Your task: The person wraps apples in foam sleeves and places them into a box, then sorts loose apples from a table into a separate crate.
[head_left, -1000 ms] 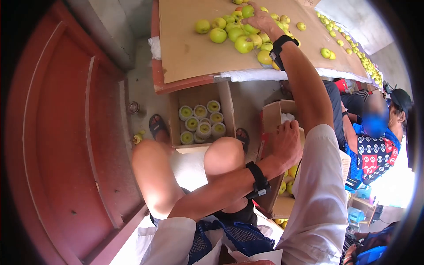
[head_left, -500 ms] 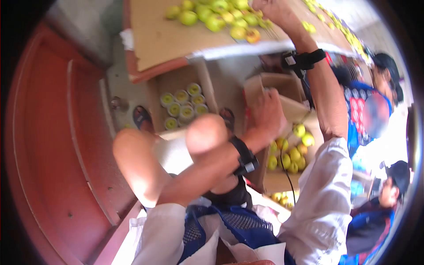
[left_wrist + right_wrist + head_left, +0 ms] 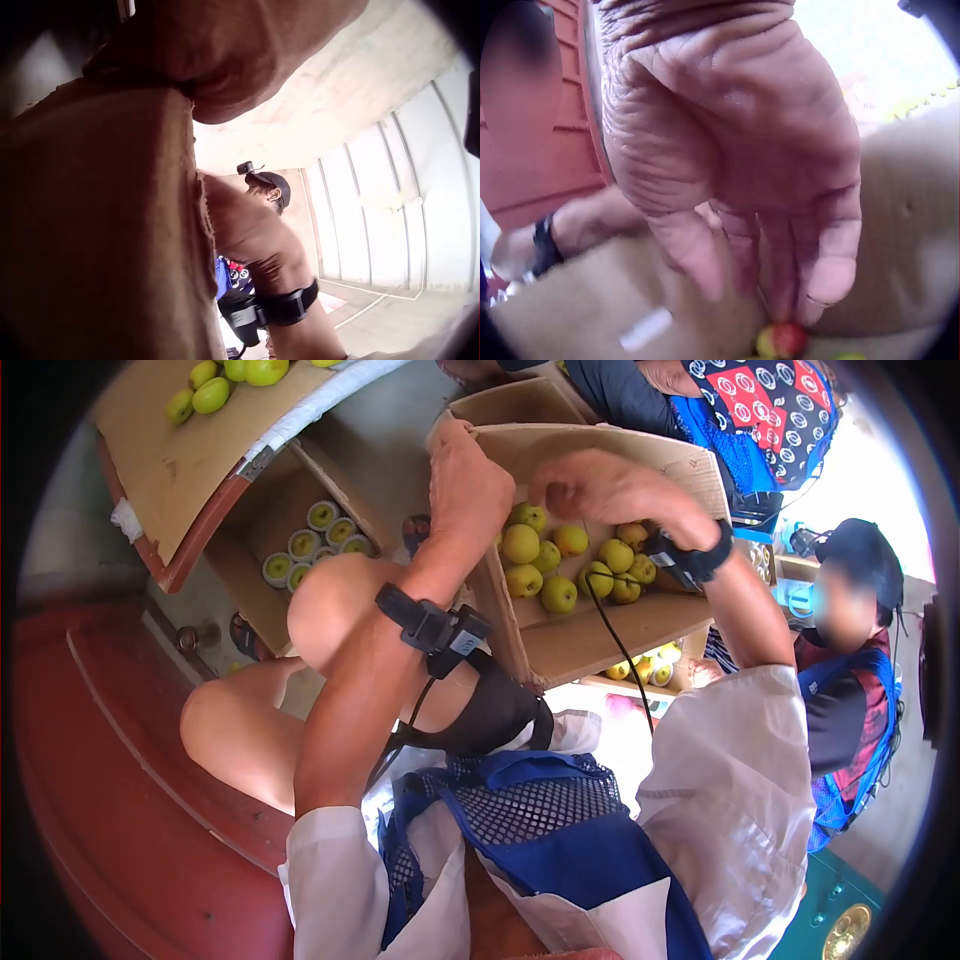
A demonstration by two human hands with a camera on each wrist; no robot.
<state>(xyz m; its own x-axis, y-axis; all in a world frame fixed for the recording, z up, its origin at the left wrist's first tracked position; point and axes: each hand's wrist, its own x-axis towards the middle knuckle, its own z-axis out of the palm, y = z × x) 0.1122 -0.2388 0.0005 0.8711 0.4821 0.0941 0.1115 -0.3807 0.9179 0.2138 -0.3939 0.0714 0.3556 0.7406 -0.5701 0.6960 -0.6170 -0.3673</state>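
My left hand (image 3: 465, 490) grips the edge of a cardboard box (image 3: 600, 645), curled over the cardboard wall (image 3: 97, 217) in the left wrist view. Several yellow-green apples (image 3: 558, 595) lie in this box. My right hand (image 3: 610, 485) is over the box's far side, above the apples. In the right wrist view its fingers (image 3: 831, 281) hang down, loosely bent and spread a little. A red and yellow apple (image 3: 784, 340) shows just beyond those fingertips, with the palm bare.
A cardboard-covered table (image 3: 150, 470) with apples stands at upper left. Beneath it, a box (image 3: 240, 550) holds apples in white foam nets. My knees are between the boxes and a red door (image 3: 150, 760). People sit to the right, one in a dark cap (image 3: 865, 555).
My right hand has come from the apples on the table to over the cardboard box. The head view has turned right, and my left hand stays at the box edge.
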